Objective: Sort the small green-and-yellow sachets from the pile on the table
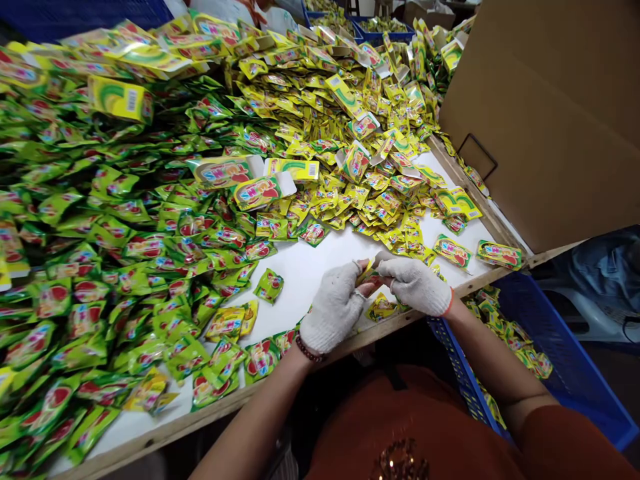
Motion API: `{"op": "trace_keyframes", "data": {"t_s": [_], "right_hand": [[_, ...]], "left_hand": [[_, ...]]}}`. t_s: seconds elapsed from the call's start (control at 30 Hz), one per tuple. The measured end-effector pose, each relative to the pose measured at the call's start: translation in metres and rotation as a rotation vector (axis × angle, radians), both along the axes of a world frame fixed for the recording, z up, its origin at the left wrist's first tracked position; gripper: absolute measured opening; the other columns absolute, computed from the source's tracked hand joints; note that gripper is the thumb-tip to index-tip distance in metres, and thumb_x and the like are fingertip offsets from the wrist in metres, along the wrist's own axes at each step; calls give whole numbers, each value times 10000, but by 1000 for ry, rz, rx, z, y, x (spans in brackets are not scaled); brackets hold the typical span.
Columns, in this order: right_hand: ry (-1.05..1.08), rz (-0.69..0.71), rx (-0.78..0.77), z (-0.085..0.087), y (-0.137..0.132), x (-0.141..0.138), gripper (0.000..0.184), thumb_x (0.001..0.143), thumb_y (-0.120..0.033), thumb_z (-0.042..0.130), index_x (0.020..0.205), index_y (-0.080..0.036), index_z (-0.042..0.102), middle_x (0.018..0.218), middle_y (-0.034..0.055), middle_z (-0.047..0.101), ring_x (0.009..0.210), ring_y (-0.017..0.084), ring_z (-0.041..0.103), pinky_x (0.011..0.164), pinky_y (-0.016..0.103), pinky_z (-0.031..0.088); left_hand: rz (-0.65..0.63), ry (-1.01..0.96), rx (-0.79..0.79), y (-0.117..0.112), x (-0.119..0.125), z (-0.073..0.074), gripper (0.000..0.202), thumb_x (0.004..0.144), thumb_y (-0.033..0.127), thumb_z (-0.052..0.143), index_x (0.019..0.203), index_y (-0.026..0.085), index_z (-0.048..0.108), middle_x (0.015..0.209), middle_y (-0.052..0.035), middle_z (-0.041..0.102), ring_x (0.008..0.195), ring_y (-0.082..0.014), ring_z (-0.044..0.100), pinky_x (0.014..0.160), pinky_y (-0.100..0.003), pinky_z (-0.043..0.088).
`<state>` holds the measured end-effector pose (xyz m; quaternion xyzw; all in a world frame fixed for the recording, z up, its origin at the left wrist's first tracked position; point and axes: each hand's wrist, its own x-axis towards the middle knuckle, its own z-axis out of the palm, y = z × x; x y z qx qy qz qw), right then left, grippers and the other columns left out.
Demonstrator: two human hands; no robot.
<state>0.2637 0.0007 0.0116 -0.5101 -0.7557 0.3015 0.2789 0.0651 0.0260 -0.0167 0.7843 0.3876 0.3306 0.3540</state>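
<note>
My left hand (334, 307) and my right hand (419, 285) wear white knit gloves with bare fingertips. Between them, just above the white tabletop (305, 267), they pinch a small yellow packet (369, 272), mostly covered by the fingers. Yellow sachets (383, 307) lie under and behind my right hand. Left of my left hand sit a lone green sachet (270, 285) and a yellow packet (227, 323). Several open yellow cartons (257, 192) rest on the heap farther back.
Green sachets (145, 247) heap on the left, yellow sachets (300, 100) at the back. A wooden rim (480, 280) edges the table. At right stands a large cardboard sheet (545, 120); below it, a blue crate (580, 387) holds yellow packets. Two flat cartons (499, 253) lie near the rim.
</note>
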Motion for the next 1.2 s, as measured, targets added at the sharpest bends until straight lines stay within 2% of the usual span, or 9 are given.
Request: {"op": "trace_keyframes", "data": {"t_s": [0.13,0.23,0.33,0.4,0.63,0.8,0.87,1.0,1.2], "right_hand": [[101,-134,191,-7,1,-12,118,890,-181,531,927,-199,642,840,28,633,740,154,583,721,281,465],[334,-326,64,-17,-3,-20,173,881,-266,601,1042,-207,582,796,11,622,662,148,592,642,279,489],[557,-323,-149,-31,-7,-27,236,841,-342,671,991,-218,538,738,-17,618,638,143,605,588,258,495],[626,-321,-161,-38,-9,-31,233,819,-350,687,940,-215,540,786,-2,651,702,152,638,643,270,522],[336,-300,-65,-35,-12,-25,130,850,-283,616,903,-187,686,836,37,718,802,192,651,735,307,509],[288,-169,-139,-34,-14,-22,149,868,-279,587,761,-186,632,716,6,650,714,157,592,690,272,467],[336,-173,-148,-34,-14,-24,94,858,-269,594,851,-181,627,761,6,646,729,154,587,697,269,466],[371,-200,-148,-32,-13,-29,298,848,-268,610,1127,-162,598,861,21,642,760,158,589,703,270,471],[235,-114,-25,-20,-13,-34,145,900,-266,565,882,-165,667,811,36,664,772,167,603,730,276,457]], "left_hand": [[34,-393,-494,-5,-4,6,276,854,293,626,1088,178,536,1082,-79,697,966,-212,690,861,-372,561],[139,-562,-642,-13,-6,-3,422,752,296,749,1033,193,452,1005,-63,706,914,-207,712,813,-361,585],[200,-607,-645,-23,-5,-10,469,715,296,787,983,208,412,923,-45,716,868,-204,723,768,-341,594],[219,-606,-611,-28,-4,-13,452,727,307,783,969,212,413,924,-49,723,878,-204,726,765,-331,594],[143,-448,-500,-31,-13,-21,468,808,370,710,1193,167,540,1197,-128,692,1059,-234,688,918,-396,564],[136,-219,-347,-32,-23,-20,305,854,377,648,1063,156,624,983,-83,716,882,-196,686,809,-340,568],[125,-195,-320,-30,-25,-17,244,859,370,636,990,164,630,902,-57,694,823,-176,663,749,-306,556],[134,-327,-436,-26,-24,-11,250,830,347,662,983,175,565,918,-46,676,843,-173,669,762,-306,561],[142,-426,-581,-26,-22,-2,599,793,299,690,1306,180,404,992,-65,683,919,-190,690,817,-339,569]]}}
